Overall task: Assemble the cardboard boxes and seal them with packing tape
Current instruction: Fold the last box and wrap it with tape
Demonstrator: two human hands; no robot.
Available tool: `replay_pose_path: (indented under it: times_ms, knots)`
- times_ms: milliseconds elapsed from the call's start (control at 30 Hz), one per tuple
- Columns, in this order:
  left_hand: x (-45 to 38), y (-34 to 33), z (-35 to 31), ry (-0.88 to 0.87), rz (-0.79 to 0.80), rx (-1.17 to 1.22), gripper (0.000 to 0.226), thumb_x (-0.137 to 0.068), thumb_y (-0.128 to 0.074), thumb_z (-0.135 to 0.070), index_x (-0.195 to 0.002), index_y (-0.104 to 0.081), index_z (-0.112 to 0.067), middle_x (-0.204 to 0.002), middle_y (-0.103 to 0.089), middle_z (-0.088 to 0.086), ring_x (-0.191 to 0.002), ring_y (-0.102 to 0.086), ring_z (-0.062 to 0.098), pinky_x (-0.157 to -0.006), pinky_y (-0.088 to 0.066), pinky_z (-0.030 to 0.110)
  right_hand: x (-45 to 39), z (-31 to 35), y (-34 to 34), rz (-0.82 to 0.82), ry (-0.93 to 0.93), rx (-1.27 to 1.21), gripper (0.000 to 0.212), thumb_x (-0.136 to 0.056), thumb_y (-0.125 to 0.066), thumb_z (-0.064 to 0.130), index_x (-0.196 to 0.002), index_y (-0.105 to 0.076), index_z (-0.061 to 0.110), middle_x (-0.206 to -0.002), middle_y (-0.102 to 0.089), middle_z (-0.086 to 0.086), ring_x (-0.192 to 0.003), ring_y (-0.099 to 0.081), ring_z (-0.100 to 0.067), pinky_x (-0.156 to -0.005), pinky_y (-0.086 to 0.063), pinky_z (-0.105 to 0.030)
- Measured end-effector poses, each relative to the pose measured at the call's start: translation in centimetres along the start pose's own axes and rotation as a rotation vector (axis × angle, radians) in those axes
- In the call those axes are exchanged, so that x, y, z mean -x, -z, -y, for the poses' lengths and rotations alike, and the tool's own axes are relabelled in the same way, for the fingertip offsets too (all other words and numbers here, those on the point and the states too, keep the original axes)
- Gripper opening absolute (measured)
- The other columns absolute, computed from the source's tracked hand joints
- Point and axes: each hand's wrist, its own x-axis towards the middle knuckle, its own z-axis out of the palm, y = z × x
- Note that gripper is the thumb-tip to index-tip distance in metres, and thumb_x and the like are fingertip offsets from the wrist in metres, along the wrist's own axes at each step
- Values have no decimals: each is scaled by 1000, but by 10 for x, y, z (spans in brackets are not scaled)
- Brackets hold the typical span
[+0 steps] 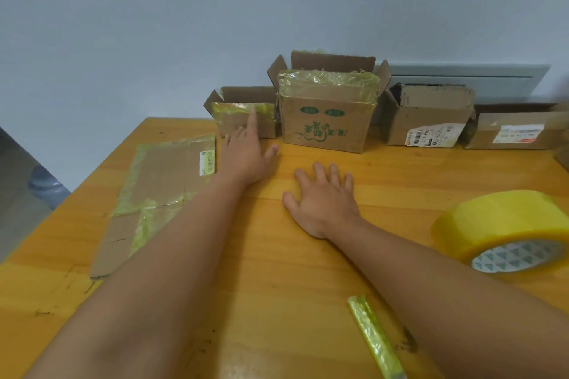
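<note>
Four assembled cardboard boxes stand in a row along the far edge of the wooden tabletop (277, 301), against the wall. From the left: a small low box (246, 120) with yellowed tape across its front flap, a taller box with green print (326, 126) whose top flaps stand open, a box with a barcode label (428, 120) also open at the top, and a low box with a white label (517, 129) at the right edge. Each has its long side running left to right, its printed or labelled face turned toward the person.

A flattened cardboard box (160, 194) lies on the left part of the tabletop, its long axis running from near-left to far-right, with strips of old tape on it.

The left hand (246, 157) reaches forward, forefinger extended and touching the front flap of the small low box; the other fingers are loosely spread, thumb out to the right, holding nothing. The right hand (323, 197) lies palm down and flat on the bare tabletop, fingers slightly spread and pointing away, gripping nothing.

A roll of yellow packing tape (505, 231) lies at the right, its core opening tilted toward the viewer, well apart from both hands. A crumpled strip of used tape (375, 338) lies near the front edge, running from far-left to near-right
</note>
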Motion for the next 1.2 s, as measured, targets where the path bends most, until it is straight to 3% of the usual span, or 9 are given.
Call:
replay_pose_path:
  times_ms: [167, 367, 467, 533, 633, 800, 1000, 1100, 1200]
  knots:
    - [52, 41, 23, 144, 133, -182, 75, -97, -38, -63, -157, -17, -24, -163, -21, 8, -151, -14, 31, -122, -8, 54, 4, 2, 3, -21, -5, -9, 64, -95, -23, 65, -150, -29, 32, -160, -20, -9, -149, -8, -39, -118, -6, -60]
    - [163, 77, 51, 329, 341, -172, 82, -91, -26, -77, -157, -14, -30, -167, -1, 5, -152, -2, 32, -121, -6, 55, 15, 15, 21, 39, -34, 209, 59, -101, -15, 54, -150, -33, 25, -159, -27, -13, -148, -15, -39, -115, -4, -67]
    - [202, 93, 46, 307, 320, -130, 70, -96, -27, -68, -155, -21, -30, -166, -11, 1, -150, -12, 29, -120, -13, 52, 42, 50, 29, 9, 93, 234, 49, -104, -20, 34, -148, -36, 17, -157, -28, -16, -146, -17, -39, -117, -10, -61]
    - [228, 102, 43, 248, 308, -130, 61, -98, -34, -61, -150, -32, -31, -162, -25, -3, -145, -23, 28, -115, -22, 48, 76, 80, 23, 1, 214, 79, 46, -102, -30, 39, -139, -45, 15, -146, -40, -13, -135, -31, -34, -110, -30, -49]
    - [267, 115, 44, 167, 301, 72, 57, -95, -53, -49, -148, -38, -31, -149, -46, -5, -138, -37, 22, -108, -36, 36, 132, 110, 3, 63, 213, -78, 53, -98, -38, 53, -130, -50, 12, -133, -43, -11, -124, -35, -31, -100, -35, -43]
    - [322, 118, 49, 452, 185, -76, 90, -83, -52, -72, -155, -18, -30, -163, -18, 1, -145, -18, 32, -115, -24, 49, 206, 114, -22, -29, 161, -117, 62, -97, -35, 62, -130, -48, 12, -128, -42, -8, -118, -37, -29, -97, -34, -41]
    - [327, 121, 43, 607, 152, 33, 113, -74, -64, -75, -158, -9, -23, -154, -27, 18, -140, -22, 39, -112, -24, 47, 252, 105, -23, -45, 168, -85, 58, -97, -33, 61, -128, -49, 14, -127, -43, -6, -116, -37, -29, -94, -32, -42]
    - [317, 123, 43, 642, 106, 131, 116, -71, -78, -62, -156, -10, -22, -149, -30, 19, -136, -30, 39, -110, -32, 48, 262, 100, -24, -55, 162, -78, 54, -100, -32, 58, -128, -49, 16, -128, -43, -6, -117, -37, -28, -95, -31, -42]
    - [306, 127, 40, 623, 18, 262, 97, -81, -78, -38, -155, -17, -20, -147, -27, 16, -126, -46, 38, -103, -43, 48, 264, 99, -26, -68, 160, -91, 53, -100, -32, 58, -128, -49, 16, -129, -43, -4, -117, -37, -26, -95, -31, -41]
